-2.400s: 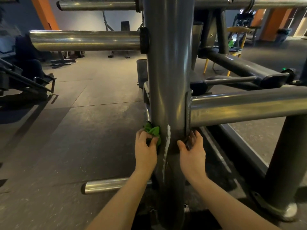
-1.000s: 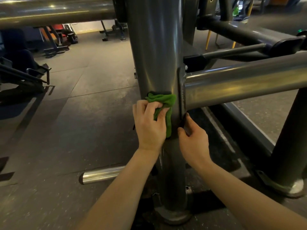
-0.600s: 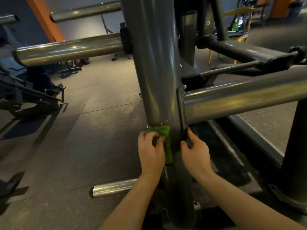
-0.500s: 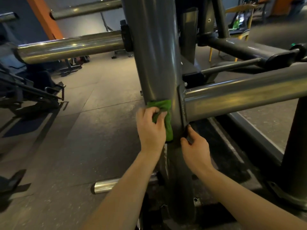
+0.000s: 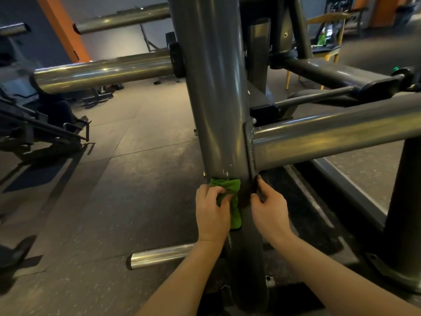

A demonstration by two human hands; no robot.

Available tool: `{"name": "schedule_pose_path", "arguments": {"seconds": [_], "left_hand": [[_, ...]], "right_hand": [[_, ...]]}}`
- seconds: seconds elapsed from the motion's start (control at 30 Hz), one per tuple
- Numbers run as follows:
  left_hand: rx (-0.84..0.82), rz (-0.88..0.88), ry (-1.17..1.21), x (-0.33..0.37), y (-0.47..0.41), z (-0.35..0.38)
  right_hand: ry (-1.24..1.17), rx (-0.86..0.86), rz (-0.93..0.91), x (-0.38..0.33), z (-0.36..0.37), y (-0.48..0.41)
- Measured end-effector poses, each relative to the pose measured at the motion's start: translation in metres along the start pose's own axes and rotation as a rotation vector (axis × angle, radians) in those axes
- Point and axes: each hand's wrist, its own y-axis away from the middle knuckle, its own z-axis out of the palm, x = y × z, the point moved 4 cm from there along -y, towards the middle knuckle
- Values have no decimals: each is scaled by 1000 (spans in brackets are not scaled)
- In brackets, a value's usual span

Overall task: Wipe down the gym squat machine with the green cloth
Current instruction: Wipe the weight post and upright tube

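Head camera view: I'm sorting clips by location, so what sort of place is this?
Most likely a gym: a thick grey steel upright with chromed plate pegs sticking out, another machine at the left, and dark rubber tile flooring. The left hand holds a green cloth against the upright.

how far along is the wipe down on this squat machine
Done: cannot tell. In hand: the left hand presses the crumpled green cloth on the grey upright post; the right hand rests on it. Left: likely the grey crossbar and chrome pegs.
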Motion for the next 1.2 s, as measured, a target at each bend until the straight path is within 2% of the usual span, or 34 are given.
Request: {"name": "schedule_pose_path", "arguments": {"seconds": [0.17,0.3,0.4,0.5,0.57,0.67,0.83,1.0,1.07,1.2], "left_hand": [[108,219,-57,58,-80,-17],[144,291,-88,50,-73,-13],[94,226,-70,11,-27,1],[8,-8,34,-20,20,10],[-15,-105,61,-26,26,10],[-58,-48,26,-4,5,0],[79,133,-2,49,-72,-16],[176,278,24,46,-89,-17],[169,233,48,30,-72,-10],[84,11,97,-18,-6,4]], "right_hand": [[11,-18,6,-7,-1,-2],[11,-18,9,-1,2,-3],[4,-17,-9,5,2,-3],[8,-27,-36,6,2,-2],[15,-16,-43,3,0,-1],[20,-23,-45,-1,0,-3],[28,-33,3,-4,0,-5],[18,-26,-4,-2,-2,-3],[19,-4,-23,3,-2,-3],[18,21,-55,8,2,-3]]}}
